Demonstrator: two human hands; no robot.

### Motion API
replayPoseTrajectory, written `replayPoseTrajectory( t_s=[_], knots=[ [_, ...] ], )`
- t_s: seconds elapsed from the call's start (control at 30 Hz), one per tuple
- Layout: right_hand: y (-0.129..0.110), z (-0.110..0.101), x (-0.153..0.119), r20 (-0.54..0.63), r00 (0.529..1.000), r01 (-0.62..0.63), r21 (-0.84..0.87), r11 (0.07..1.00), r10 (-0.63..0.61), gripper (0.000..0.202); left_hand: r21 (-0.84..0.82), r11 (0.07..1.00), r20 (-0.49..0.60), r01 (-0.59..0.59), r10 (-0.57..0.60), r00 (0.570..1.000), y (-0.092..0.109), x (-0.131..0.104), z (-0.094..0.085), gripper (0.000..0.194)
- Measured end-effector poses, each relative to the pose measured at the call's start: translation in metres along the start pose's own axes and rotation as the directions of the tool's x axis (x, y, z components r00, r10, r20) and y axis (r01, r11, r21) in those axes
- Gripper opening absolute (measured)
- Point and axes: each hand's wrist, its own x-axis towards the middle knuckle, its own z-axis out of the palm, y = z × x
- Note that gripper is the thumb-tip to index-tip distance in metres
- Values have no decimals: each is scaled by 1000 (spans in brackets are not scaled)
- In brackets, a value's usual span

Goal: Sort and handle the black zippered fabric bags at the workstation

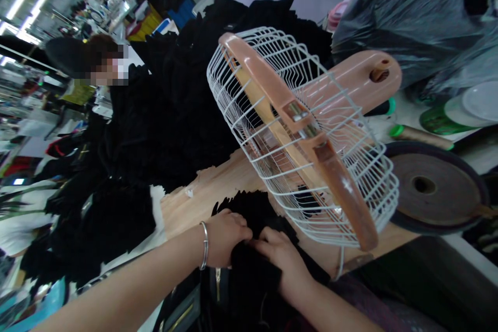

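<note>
My left hand [225, 236], with a silver bangle on the wrist, grips the edge of a piece of black fabric [252, 212] lying on a wooden board [194, 197]. My right hand [282, 254] presses and pinches the same black fabric just to the right, fingertips almost touching the left hand. A small desk fan [303, 140] with a white wire cage and pinkish blades stands right behind the hands, its cage hanging over the fabric.
A big heap of black cloth pieces [167, 109] fills the middle and left. A person sits at the left behind it. A brown tape roll [431, 187], a green spool [439, 119] and a grey plastic bag [412, 15] are at the right.
</note>
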Motion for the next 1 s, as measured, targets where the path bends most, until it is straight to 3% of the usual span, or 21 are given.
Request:
replayPoseTrajectory(
  t_s=[0.1,0.17,0.23,0.33,0.43,0.5,0.53,0.6,0.7,0.77,0.9,1.0],
  knots=[
    [8,-4,-13,-122,991,-61,24,998,63,26,26,999,39,37,-38,999,8,-2,-3,33],
    [22,-4,-20,-291,937,-206,-16,978,193,26,41,996,29,74,-75,997,15,-11,-1,36],
    [37,0,-24,-364,884,-328,-32,944,294,34,42,994,18,104,-105,994,21,-19,3,38],
    [47,5,-26,-321,883,-350,38,936,343,32,43,990,-17,135,-135,991,26,-25,10,41],
    [37,8,-31,-263,929,-240,111,964,261,30,88,983,-32,160,-158,987,26,-23,14,77],
    [26,9,-37,-164,976,-114,174,978,143,41,115,985,-35,132,-129,991,26,-20,14,96],
    [20,9,-40,-100,993,-48,212,976,70,50,115,987,-34,108,-105,994,26,-19,14,91],
    [14,8,-46,-24,1000,5,275,962,2,52,104,992,-32,76,-73,997,28,-18,12,61],
    [17,6,-46,-114,982,-121,245,962,153,29,114,984,-60,138,-132,989,33,-21,10,35],
    [26,6,-40,-224,941,-223,157,962,255,29,152,977,-100,148,-134,986,35,-22,8,39],
    [41,7,-19,-282,920,-274,27,961,271,33,174,983,-55,-64,75,996,31,-17,7,52],
    [44,6,-9,-277,919,-295,-11,956,280,38,172,985,-19,3,0,1000,28,-10,8,48]
  ],
)
